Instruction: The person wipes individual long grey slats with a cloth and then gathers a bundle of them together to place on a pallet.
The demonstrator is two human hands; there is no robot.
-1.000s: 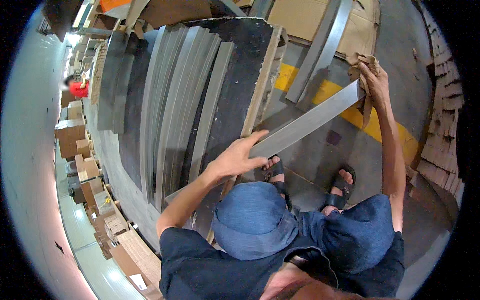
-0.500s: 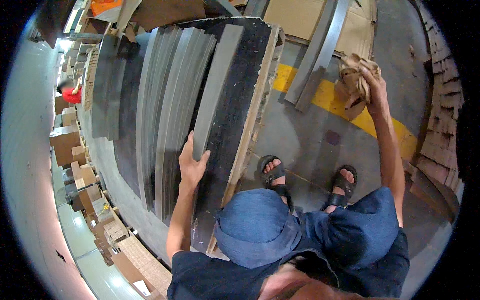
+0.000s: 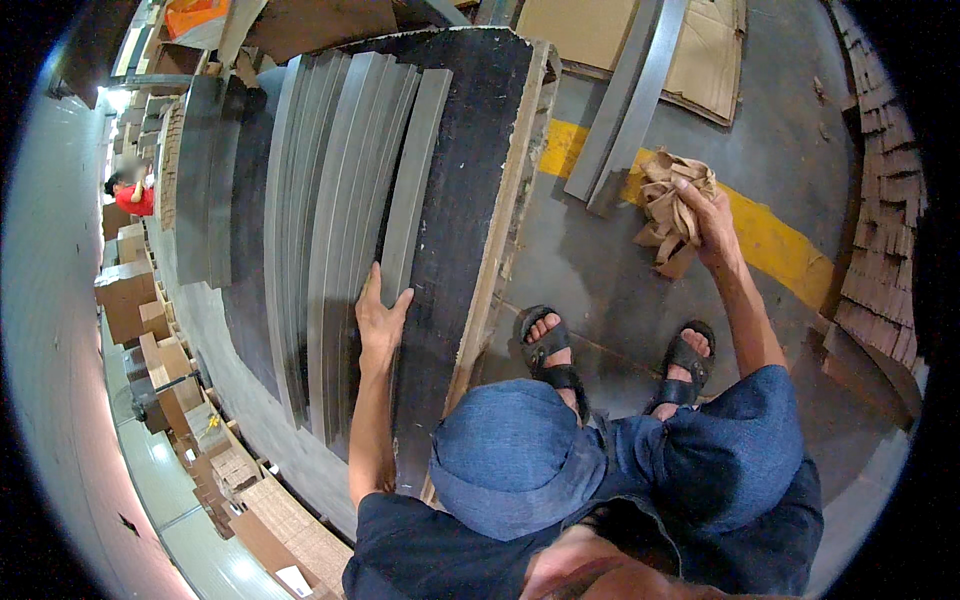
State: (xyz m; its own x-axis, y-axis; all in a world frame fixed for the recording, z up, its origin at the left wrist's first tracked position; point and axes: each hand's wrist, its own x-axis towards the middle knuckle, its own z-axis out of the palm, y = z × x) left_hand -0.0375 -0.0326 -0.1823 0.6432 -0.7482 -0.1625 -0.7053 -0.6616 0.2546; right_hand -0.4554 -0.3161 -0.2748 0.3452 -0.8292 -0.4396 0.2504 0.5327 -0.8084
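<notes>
My left hand (image 3: 382,322) grips the near end of a long grey metal bar (image 3: 418,170), thumb on its right side and fingers on its left. The bar lies on a dark tabletop (image 3: 470,200) with a worn pale edge, close beside a row of similar grey bars (image 3: 345,190). Out to the right, above the floor, my right hand (image 3: 712,222) is closed round a crumpled brown rag (image 3: 672,200); whether it is cloth or paper is hard to tell.
More grey bars (image 3: 205,190) lie at the table's left. Two long metal bars (image 3: 625,110) lean near flat cardboard (image 3: 705,70) beyond the table. A yellow line (image 3: 770,245) crosses the floor. Stacked brown pieces (image 3: 880,220) stand right. A person in red (image 3: 133,195) is far left.
The bar under my left hand has shifted left, nearer the row. My right hand, still holding the rag, has come lower and to the left.
</notes>
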